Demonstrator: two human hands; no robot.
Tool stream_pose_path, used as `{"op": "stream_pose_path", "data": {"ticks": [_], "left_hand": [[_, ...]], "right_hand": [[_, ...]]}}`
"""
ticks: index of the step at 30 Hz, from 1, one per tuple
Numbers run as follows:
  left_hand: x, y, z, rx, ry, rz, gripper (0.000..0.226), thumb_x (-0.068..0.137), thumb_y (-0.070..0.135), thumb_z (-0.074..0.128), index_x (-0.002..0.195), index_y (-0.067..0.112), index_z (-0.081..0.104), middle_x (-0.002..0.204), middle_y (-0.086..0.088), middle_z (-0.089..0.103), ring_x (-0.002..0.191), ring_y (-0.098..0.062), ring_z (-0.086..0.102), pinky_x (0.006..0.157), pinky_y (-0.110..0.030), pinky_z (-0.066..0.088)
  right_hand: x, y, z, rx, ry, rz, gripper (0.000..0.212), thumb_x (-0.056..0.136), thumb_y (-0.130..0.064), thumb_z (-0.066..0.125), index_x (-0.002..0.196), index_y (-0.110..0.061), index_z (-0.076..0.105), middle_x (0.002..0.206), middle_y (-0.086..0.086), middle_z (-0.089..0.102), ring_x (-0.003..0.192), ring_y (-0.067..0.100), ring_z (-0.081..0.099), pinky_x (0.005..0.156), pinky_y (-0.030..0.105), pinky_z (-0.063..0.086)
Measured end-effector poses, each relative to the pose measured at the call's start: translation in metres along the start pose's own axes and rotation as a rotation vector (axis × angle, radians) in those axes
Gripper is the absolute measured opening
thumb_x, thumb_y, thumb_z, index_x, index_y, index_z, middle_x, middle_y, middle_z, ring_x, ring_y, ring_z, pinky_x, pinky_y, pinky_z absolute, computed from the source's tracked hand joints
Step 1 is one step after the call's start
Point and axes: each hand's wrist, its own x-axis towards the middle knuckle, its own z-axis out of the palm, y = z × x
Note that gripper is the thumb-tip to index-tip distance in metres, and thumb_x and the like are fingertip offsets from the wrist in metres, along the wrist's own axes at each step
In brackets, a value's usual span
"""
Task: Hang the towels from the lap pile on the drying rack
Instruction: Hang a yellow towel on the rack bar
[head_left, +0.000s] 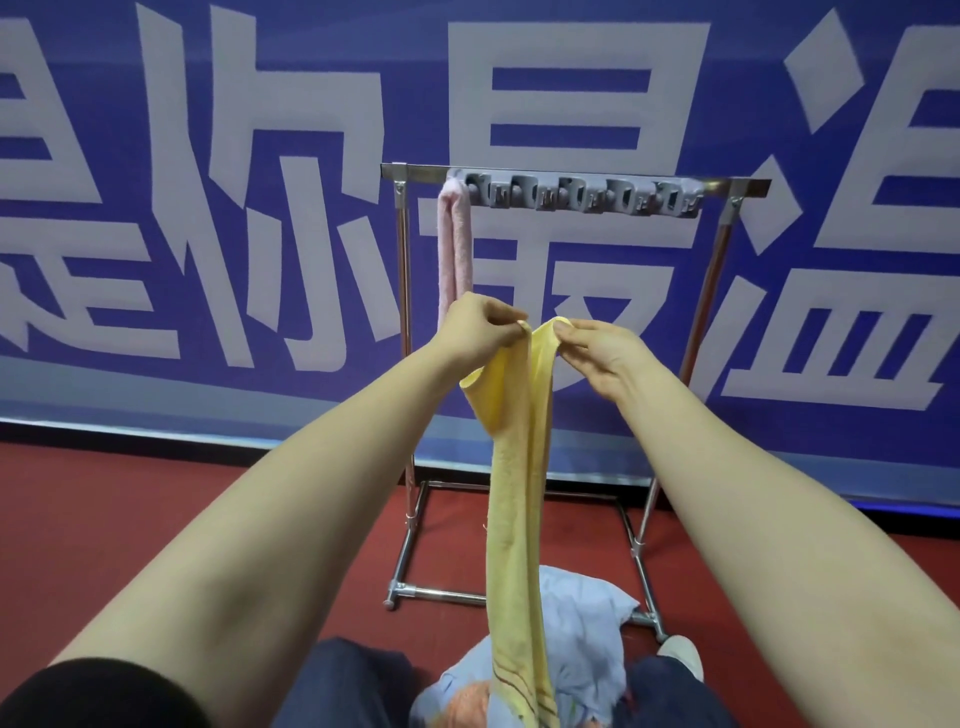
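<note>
Holding yellow towel (514, 493) up, both arms stretched forward toward drying rack (737, 187). Left hand (475, 325): fingers (498, 318) curled, pinching towel's top edge. Right hand (602, 353): back up, pinching same edge just beside it. Towel hangs down onto lap pile (582, 639). Pink towel (454, 244) draped over rack's top bar, left end.

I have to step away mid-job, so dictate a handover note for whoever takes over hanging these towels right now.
Hands: the left hand and right hand each pinch the top edge of the yellow towel, close together.
Position: it hangs down in front of the drying rack, not yet on the bar.
Done: the pink towel hangs at the bar's left end, beside the grey clips.
Left: the yellow one, then the light blue towel and orange towel on the lap.
</note>
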Motion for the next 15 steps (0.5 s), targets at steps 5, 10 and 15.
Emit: {"op": "stream_pose_path", "data": {"ticks": [5,10,15], "left_hand": [[0.0027,-0.0032,-0.0012,0.048,-0.002,0.068,0.022,0.090,0.026,0.065,0.106,0.013,0.073,0.112,-0.004,0.059,0.104,-0.017,0.054,0.088,-0.027,0.048],[-0.0001,-0.0007,-0.0001,0.023,-0.095,0.024,0.020,0.095,0.028,0.056,0.108,0.013,0.061,0.112,-0.002,0.055,0.103,-0.017,0.054,0.080,-0.025,0.045],[-0.0046,-0.0035,0.0016,-0.080,-0.050,0.012,0.025,0.091,0.032,0.064,0.105,0.011,0.064,0.097,-0.001,0.065,0.092,-0.014,0.061,0.075,-0.022,0.051]], "right_hand": [[-0.0005,0.0009,-0.0017,-0.253,0.008,-0.073,0.021,0.087,-0.012,0.068,0.108,-0.009,0.067,0.095,0.009,0.072,0.089,0.023,0.071,0.075,0.035,0.059],[-0.0010,0.0023,0.0013,-0.341,0.024,-0.167,0.025,0.091,-0.006,0.063,0.116,-0.005,0.064,0.104,0.012,0.070,0.092,0.021,0.070,0.080,0.033,0.059],[-0.0087,0.0009,0.0029,-0.341,-0.070,-0.189,0.022,0.090,-0.007,0.064,0.111,-0.008,0.062,0.103,0.011,0.069,0.093,0.021,0.070,0.076,0.029,0.059]]}}
